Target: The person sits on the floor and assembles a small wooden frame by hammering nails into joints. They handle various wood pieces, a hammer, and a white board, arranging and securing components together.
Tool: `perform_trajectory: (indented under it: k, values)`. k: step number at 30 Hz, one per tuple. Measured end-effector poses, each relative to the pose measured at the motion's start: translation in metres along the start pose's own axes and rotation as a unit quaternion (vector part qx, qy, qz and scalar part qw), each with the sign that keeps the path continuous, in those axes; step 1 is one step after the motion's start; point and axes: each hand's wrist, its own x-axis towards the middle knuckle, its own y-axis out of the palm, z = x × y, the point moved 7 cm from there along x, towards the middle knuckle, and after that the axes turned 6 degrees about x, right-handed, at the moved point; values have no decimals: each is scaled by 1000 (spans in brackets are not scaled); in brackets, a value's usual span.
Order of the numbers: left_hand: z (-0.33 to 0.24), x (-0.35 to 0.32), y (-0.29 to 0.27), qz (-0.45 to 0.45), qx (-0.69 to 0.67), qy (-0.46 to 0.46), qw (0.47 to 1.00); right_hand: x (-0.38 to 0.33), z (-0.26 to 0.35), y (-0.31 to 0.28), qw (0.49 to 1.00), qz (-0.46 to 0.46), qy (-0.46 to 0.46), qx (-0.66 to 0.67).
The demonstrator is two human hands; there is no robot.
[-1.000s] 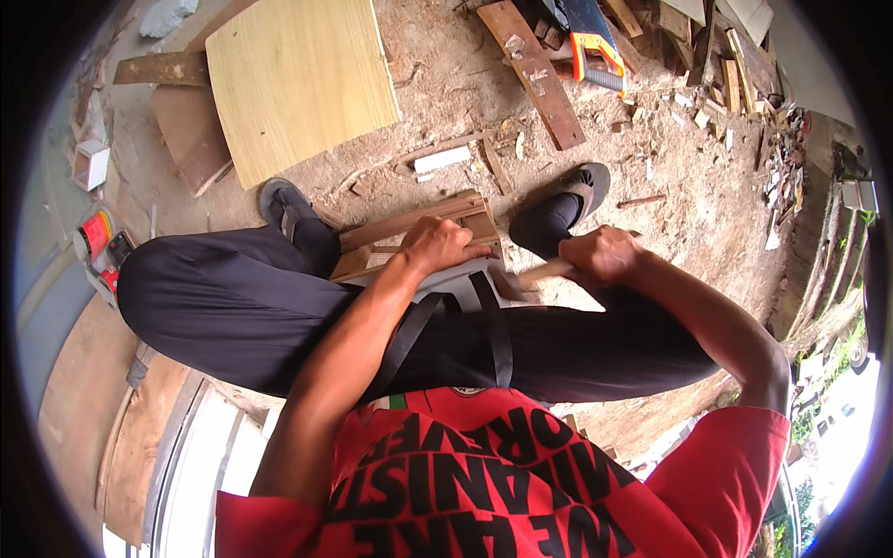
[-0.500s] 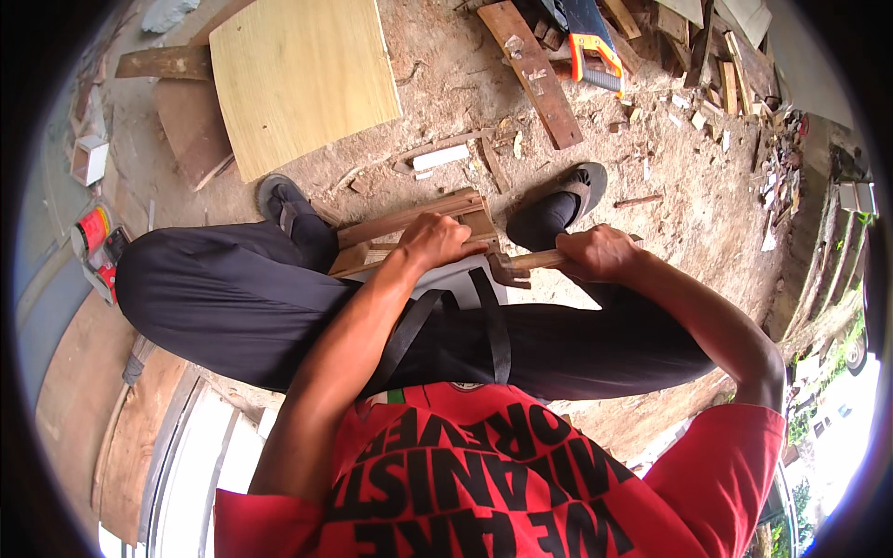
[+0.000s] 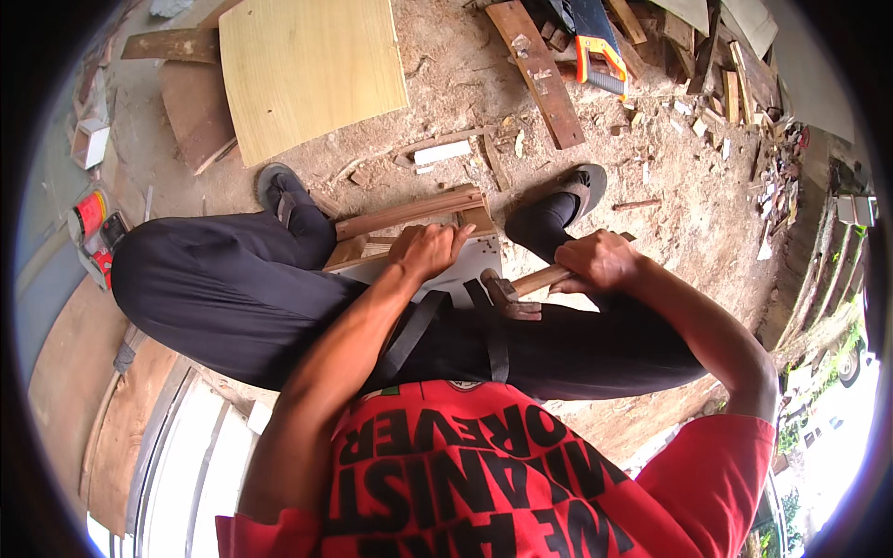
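We look down from a head camera at a person crouching on a dusty dirt floor [image 3: 446, 84], wearing dark trousers and a red shirt with black lettering. The left hand [image 3: 430, 253] is curled over the top of a small wooden frame [image 3: 409, 216] made of reddish-brown strips, pressing it down between the knees. A pale grey panel [image 3: 470, 265] lies just under that hand, touching the frame. The right hand [image 3: 600, 260] is clenched around the wooden handle of a hammer [image 3: 521, 290]; its dark metal head points toward the person's body, just beside the grey panel and over the dark trousers. Both feet wear dark sandals, the left one [image 3: 279, 191] beside the frame's left end and the right one [image 3: 581, 186] beyond its right end.

Farther away on the floor lies a large pale plywood sheet [image 3: 312, 65], with a darker board [image 3: 197, 112] partly beneath it. A long brown plank [image 3: 538, 70] rests near a handsaw with an orange handle [image 3: 595, 42]. A small white block [image 3: 442, 152] sits among wood chips. Scrap offcuts [image 3: 735, 93] are piled at the upper right, and a red-and-white can [image 3: 90, 214] stands at the far left.
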Motion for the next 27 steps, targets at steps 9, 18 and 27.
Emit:
perform_trajectory:
  k: [9, 18, 27]
  values:
    - [-13, -4, -30, -114, 25, 8, 993, -5, -36, 2, 997, 17, 71, 10]
    - [-3, -3, -25, -130, 73, 9, 989, 12, -27, -15, 996, 18, 27, 80]
    - [-5, -1, -30, -110, 92, -14, 989, 4, -27, -12, 995, -13, -16, 94]
